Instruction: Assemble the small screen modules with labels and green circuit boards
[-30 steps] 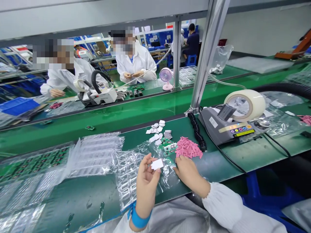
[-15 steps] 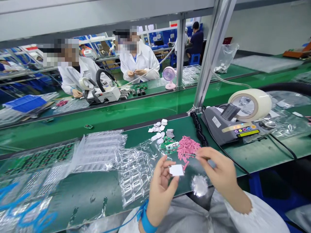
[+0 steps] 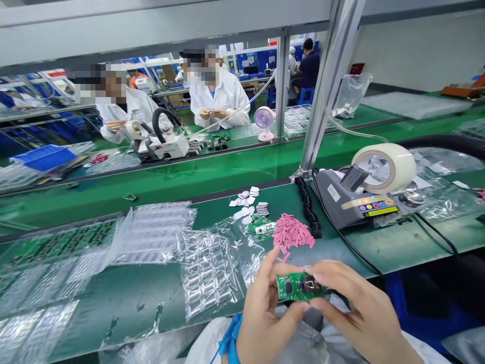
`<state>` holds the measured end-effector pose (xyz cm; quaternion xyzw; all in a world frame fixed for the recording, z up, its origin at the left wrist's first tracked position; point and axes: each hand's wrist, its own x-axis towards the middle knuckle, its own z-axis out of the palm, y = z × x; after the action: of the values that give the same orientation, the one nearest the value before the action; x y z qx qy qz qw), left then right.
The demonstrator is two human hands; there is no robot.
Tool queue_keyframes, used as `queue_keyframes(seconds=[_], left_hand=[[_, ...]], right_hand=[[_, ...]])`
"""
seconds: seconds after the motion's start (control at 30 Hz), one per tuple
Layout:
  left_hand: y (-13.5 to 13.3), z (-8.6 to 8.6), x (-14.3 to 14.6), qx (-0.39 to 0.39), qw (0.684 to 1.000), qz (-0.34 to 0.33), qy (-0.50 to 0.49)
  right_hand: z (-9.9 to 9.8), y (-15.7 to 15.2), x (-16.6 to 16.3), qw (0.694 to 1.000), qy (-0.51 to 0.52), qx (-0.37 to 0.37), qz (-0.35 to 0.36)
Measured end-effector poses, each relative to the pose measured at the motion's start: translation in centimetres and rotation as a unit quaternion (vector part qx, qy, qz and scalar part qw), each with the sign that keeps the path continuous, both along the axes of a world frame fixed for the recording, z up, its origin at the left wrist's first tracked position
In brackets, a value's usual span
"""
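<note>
I hold a small green circuit board [image 3: 299, 288] in front of me with both hands, below the table's near edge. My left hand [image 3: 265, 308] pinches its left end between thumb and fingers. My right hand [image 3: 352, 308] grips its right end, fingers closed over the top. Beyond my hands lie a heap of pink strips [image 3: 292, 233], two more small green boards [image 3: 261, 227] and a scatter of white pads [image 3: 244, 199] on the green table [image 3: 341, 253].
A tape dispenser [image 3: 356, 199] with a big tape roll [image 3: 384, 167] stands right, its black cable trailing forward. Clear plastic blister trays [image 3: 206, 270] and bagged boards [image 3: 56, 247] cover the left. A metal post [image 3: 322, 96] rises behind. Across the conveyor, people in white coats work.
The white pad my left hand held is out of sight; both hands have come together low and near me, now holding a green circuit board between them.
</note>
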<state>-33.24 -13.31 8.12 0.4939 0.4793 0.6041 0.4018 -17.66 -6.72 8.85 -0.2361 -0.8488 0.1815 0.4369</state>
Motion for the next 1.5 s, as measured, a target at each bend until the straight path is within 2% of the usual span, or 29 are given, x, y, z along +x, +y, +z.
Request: queue_keyframes(seconds=[0.13,0.23,0.4,0.5,0.7,0.77,0.93,1.07,1.13,1.2,1.3,1.37,1.5], left_hand=[[-0.2,0.0,0.0,0.019,0.996,0.003,0.082],[-0.3,-0.1,-0.2,0.021,0.988,0.014,0.149],[-0.5,-0.1,-0.4,0.031,0.989,-0.006,0.143],[-0.5,-0.2,-0.4,0.033,0.991,0.010,0.132],[-0.6,-0.7,-0.5,0.035,0.984,0.008,0.176],[-0.6,-0.8,-0.5,0.034,0.983,0.011,0.178],[-0.3,-1.2,-0.5,0.041,0.985,0.017,0.165],[0.2,-1.5,-0.7,0.039,0.986,0.001,0.160],[0.4,-1.5,-1.0,0.009,0.994,-0.013,0.111],[0.7,-1.4,-1.3,-0.044,0.997,-0.058,-0.015],[1.6,-1.4,-2.2,-0.133,0.959,-0.134,-0.211],[2.3,-1.5,-2.9,-0.196,0.936,-0.144,-0.256],[3.8,-1.7,-4.0,-0.293,0.907,-0.186,-0.239]], right_hand=[[1.3,-0.1,0.1,0.998,-0.025,0.048,0.033],[2.0,-0.1,-0.1,0.997,-0.021,0.040,0.056],[1.9,-0.4,-0.1,0.998,-0.026,0.039,0.041],[1.6,-0.5,-0.1,0.998,-0.023,0.041,0.034],[1.1,-0.1,-0.3,0.997,-0.038,0.027,0.058],[0.8,0.1,-0.3,0.997,-0.039,0.008,0.060],[0.1,0.1,-0.1,0.989,-0.052,-0.112,0.086],[0.1,0.0,-0.4,0.988,-0.034,-0.114,0.093],[0.1,0.4,-0.7,0.991,-0.037,-0.091,0.092],[0.0,1.2,-0.8,0.993,-0.048,-0.046,0.100],[-0.3,2.6,-0.7,0.991,-0.078,0.029,0.108],[-0.4,3.5,-0.7,0.985,-0.125,0.071,0.100],[0.1,4.6,-1.4,0.960,-0.191,0.153,0.133]])
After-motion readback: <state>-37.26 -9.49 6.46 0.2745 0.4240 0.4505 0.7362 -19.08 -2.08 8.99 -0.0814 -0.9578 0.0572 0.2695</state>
